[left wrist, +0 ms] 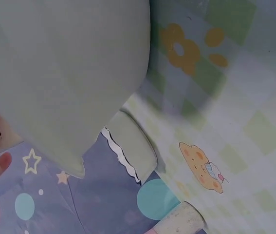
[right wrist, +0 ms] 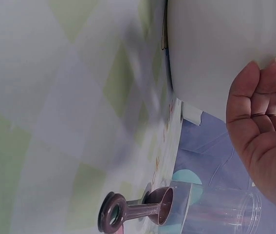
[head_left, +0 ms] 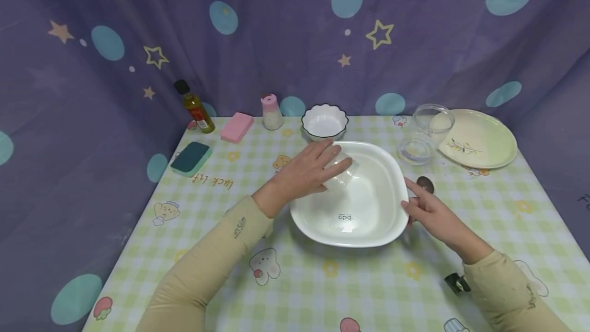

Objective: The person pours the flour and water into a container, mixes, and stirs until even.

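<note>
A white basin (head_left: 369,224) is in the middle of the table in the head view. My right hand (head_left: 433,214) grips its right rim, thumb on the edge; in the right wrist view the fingers (right wrist: 254,92) curl against the outer wall. My left hand (head_left: 311,168) reaches over the basin's far left rim with its fingers spread and fairly straight. Beneath those fingers, inside the basin, is a small clear object (head_left: 343,170); its kind and any firm hold are unclear. The left wrist view shows mostly the basin's outer wall (left wrist: 64,73).
Behind the basin stand a scalloped bowl (head_left: 324,122) and a pink-topped shaker (head_left: 271,111). To the left are an oil bottle (head_left: 198,111), a pink sponge (head_left: 237,127) and a green sponge (head_left: 191,159). To the right are a brown scoop (right wrist: 138,209), clear containers (head_left: 417,150) and a plate (head_left: 488,137).
</note>
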`<state>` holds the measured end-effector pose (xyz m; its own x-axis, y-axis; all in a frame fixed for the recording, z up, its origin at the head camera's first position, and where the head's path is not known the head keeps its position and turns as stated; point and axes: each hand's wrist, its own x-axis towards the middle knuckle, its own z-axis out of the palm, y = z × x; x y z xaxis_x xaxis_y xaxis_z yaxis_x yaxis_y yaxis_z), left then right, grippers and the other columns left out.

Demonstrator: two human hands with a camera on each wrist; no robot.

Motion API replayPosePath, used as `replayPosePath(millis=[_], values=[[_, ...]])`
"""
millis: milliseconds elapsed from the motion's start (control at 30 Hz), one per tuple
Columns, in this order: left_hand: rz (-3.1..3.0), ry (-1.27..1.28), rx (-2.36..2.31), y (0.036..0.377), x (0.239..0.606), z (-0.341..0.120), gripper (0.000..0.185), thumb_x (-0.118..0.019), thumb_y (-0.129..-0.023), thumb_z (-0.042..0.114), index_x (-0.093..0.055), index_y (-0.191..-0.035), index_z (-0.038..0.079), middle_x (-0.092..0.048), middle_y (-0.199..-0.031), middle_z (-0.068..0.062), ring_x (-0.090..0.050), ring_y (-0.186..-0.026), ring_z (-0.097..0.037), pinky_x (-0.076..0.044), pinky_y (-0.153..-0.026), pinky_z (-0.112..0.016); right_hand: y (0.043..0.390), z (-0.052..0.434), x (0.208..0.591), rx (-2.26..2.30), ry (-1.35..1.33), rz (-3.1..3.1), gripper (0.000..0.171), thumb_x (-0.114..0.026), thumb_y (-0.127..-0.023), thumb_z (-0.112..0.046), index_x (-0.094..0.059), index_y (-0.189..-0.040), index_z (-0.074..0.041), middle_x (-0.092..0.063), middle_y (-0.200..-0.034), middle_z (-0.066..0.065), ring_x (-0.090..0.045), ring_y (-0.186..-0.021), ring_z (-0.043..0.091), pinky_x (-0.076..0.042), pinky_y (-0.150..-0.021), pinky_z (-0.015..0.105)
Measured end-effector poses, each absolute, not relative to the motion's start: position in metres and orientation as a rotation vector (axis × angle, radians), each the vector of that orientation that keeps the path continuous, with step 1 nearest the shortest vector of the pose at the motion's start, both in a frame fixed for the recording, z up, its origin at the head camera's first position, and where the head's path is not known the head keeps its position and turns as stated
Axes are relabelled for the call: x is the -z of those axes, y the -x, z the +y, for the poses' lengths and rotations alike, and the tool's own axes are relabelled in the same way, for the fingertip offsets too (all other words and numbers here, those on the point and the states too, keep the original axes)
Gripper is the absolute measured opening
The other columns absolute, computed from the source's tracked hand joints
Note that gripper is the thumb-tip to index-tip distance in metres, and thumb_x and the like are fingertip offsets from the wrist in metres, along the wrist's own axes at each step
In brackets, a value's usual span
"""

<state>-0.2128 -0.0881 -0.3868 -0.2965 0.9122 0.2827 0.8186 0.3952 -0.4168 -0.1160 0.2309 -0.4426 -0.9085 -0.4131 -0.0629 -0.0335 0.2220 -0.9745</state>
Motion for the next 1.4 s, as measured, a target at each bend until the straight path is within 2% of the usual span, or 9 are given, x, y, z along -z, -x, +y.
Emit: replayPosePath(millis=[233, 400, 567, 767, 933, 1033, 1167, 1400], values=[[-2.217, 1.495, -0.2, 0.213, 0.387, -0.088, 0.091, -0.086, -0.067, 0.049, -0.043, -0.141, 0.018, -0.043, -0.137, -0.021, -0.04, -0.128, -0.036, -0.037, -0.105, -0.045, 0.116, 0.231, 0.442, 1.738, 0.412, 2.2, 0.064, -0.045, -0.105, -0.012, -0.008, -0.155, 0.0, -0.067, -0.082, 0.014, -0.063, -0.068, 0.024, -0.053, -0.068, 0.032], [-2.243, 1.497, -0.189, 0.213, 0.385, -0.088, 0.089, -0.088, -0.067, 0.044, -0.045, -0.141, 0.019, -0.041, -0.14, -0.022, -0.039, -0.13, -0.035, -0.035, -0.108, -0.044, 0.116, 0.231, 0.442, 1.73, 0.417, 2.201, 0.064, -0.045, -0.105, -0.013, -0.007, -0.156, 0.0, -0.067, -0.082, 0.015, -0.063, -0.068, 0.024, -0.053, -0.068, 0.032], [-2.241, 1.513, -0.261, 0.214, 0.385, -0.088, 0.087, -0.088, -0.07, 0.037, -0.045, -0.143, 0.021, -0.04, -0.144, -0.017, -0.035, -0.134, -0.035, -0.033, -0.109, -0.044, 0.117, 0.231, 0.443, 1.73, 0.412, 2.203, 0.064, -0.045, -0.105, -0.012, -0.008, -0.156, 0.0, -0.068, -0.084, 0.016, -0.064, -0.068, 0.023, -0.053, -0.068, 0.033], [-2.204, 1.546, -0.33, 0.215, 0.387, -0.087, 0.084, -0.087, -0.071, 0.03, -0.045, -0.143, 0.021, -0.042, -0.142, -0.012, -0.037, -0.133, -0.035, -0.031, -0.111, -0.043, 0.117, 0.231, 0.443, 1.737, 0.417, 2.197, 0.064, -0.045, -0.105, -0.011, -0.008, -0.155, 0.0, -0.067, -0.082, 0.016, -0.064, -0.068, 0.023, -0.053, -0.067, 0.033], [-2.199, 1.526, -0.389, 0.215, 0.392, -0.085, 0.059, -0.064, -0.092, 0.007, -0.042, -0.146, 0.018, -0.044, -0.141, -0.009, -0.038, -0.134, -0.033, -0.03, -0.112, -0.042, 0.117, 0.231, 0.443, 1.74, 0.421, 2.199, 0.064, -0.045, -0.104, -0.011, -0.008, -0.156, 0.0, -0.067, -0.081, 0.016, -0.063, -0.067, 0.023, -0.053, -0.066, 0.033], [-2.202, 1.529, -0.44, 0.214, 0.393, -0.084, 0.055, -0.051, -0.096, -0.003, -0.041, -0.146, 0.016, -0.044, -0.143, -0.008, -0.036, -0.136, -0.032, -0.025, -0.114, -0.042, 0.117, 0.231, 0.443, 1.736, 0.416, 2.201, 0.064, -0.045, -0.105, -0.011, -0.008, -0.156, 0.0, -0.067, -0.082, 0.016, -0.064, -0.067, 0.023, -0.053, -0.066, 0.033], [-2.212, 1.545, -0.505, 0.213, 0.394, -0.083, 0.055, -0.048, -0.097, -0.004, -0.04, -0.147, 0.019, -0.042, -0.147, -0.006, -0.033, -0.139, -0.03, -0.02, -0.116, -0.043, 0.117, 0.231, 0.443, 1.729, 0.403, 2.206, 0.065, -0.046, -0.105, -0.012, -0.008, -0.156, -0.001, -0.067, -0.082, 0.016, -0.064, -0.068, 0.023, -0.053, -0.067, 0.033], [-2.209, 1.528, -0.52, 0.212, 0.395, -0.083, 0.055, -0.047, -0.098, -0.003, -0.04, -0.147, 0.021, -0.042, -0.147, -0.004, -0.032, -0.14, -0.029, -0.019, -0.116, -0.044, 0.116, 0.23, 0.443, 1.734, 0.395, 2.21, 0.064, -0.046, -0.105, -0.013, -0.009, -0.156, -0.001, -0.067, -0.081, 0.015, -0.064, -0.068, 0.023, -0.053, -0.068, 0.032]])
